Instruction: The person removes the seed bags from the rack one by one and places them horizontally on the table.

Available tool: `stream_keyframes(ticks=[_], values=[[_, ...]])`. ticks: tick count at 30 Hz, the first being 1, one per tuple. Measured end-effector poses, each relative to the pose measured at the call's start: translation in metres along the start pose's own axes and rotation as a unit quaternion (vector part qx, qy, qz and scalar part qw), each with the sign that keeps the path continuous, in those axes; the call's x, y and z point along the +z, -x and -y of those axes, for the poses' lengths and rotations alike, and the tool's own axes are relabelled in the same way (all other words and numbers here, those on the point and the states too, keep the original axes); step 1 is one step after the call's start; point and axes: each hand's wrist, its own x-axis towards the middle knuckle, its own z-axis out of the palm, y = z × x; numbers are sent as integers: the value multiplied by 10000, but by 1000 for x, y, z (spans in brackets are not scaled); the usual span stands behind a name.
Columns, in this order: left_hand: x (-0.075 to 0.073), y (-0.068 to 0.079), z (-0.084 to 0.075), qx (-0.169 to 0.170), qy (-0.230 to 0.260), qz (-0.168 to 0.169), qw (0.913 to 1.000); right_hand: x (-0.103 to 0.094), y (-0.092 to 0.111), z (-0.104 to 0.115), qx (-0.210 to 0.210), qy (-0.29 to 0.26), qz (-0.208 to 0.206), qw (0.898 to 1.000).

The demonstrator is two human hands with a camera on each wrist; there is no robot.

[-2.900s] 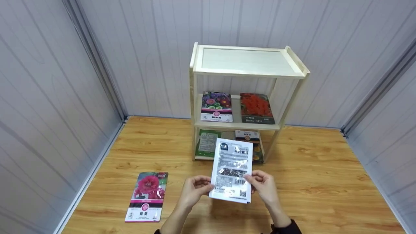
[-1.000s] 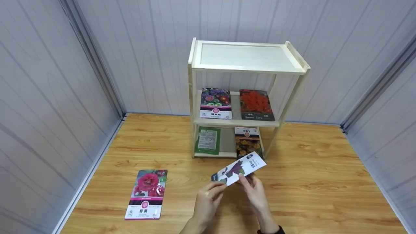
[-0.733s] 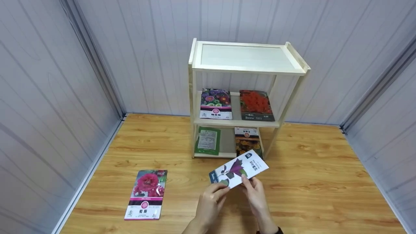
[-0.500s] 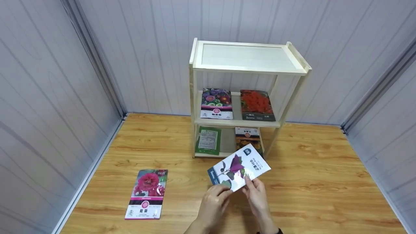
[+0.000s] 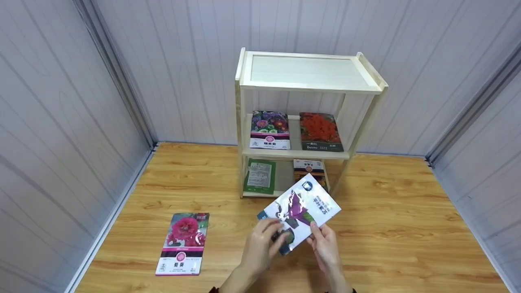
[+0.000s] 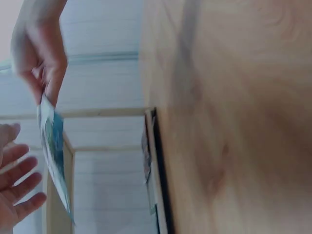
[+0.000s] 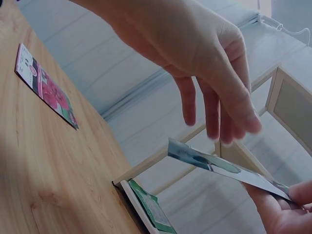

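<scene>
A white seed packet with a purple-leaved plant on its front is tilted above the table, before the shelf. My right hand pinches its near right edge, thumb on the front. By its lower left corner is my left hand. The right wrist view shows the left hand apart from the packet, fingers loose and holding nothing. In the left wrist view its fingers are spread beside the packet. A pink-flower seed packet lies on the table to the left.
A pale wooden shelf stands at the back. Its middle tier bears an aster-like flower packet and a red-flower packet. On the lower tier lie a green packet and a partly hidden orange-flower packet.
The held packet, first showing its printed back, has been turned round to its plant front and slanted. Lately it has tipped more face-up, and my left hand has let go of its corner.
</scene>
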Motion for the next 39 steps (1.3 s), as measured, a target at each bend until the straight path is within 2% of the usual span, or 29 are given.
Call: stream_keyframes(ticks=[3,7,11,16,18,19,21,23,26,28,35,39], values=[[-6,-8,4,-666,-80,109,9977,0,1,0,94,48,-19,9999],[-12,-16,9,-1577,-37,606,9856,1,3,2,190,27,-80,9998],[-13,-18,13,-2094,-91,999,9727,1,4,4,240,50,-44,9997],[-12,-15,15,-2192,-99,979,9707,-12,-3,-10,-127,102,229,9996],[-11,-13,15,-2211,-15,902,9711,-26,-11,-24,-387,41,472,9981],[-12,-12,15,-2239,29,877,9706,-37,-19,-39,-570,-86,641,9963],[-12,-9,16,-2348,218,831,9682,-42,-23,-43,-660,54,656,9956],[-13,-5,16,-2474,441,763,9649,-42,-25,-42,-705,314,605,9952],[-15,1,18,-2664,728,631,9590,-31,-22,-30,-651,699,414,9946],[-16,5,19,-2788,807,555,9553,-30,-25,-31,-609,922,326,9933],[-25,17,26,-3138,811,486,9448,-36,-46,-52,-782,1362,357,9869],[-32,22,32,-3373,709,464,9376,-18,-46,-40,-571,1853,235,9807]])
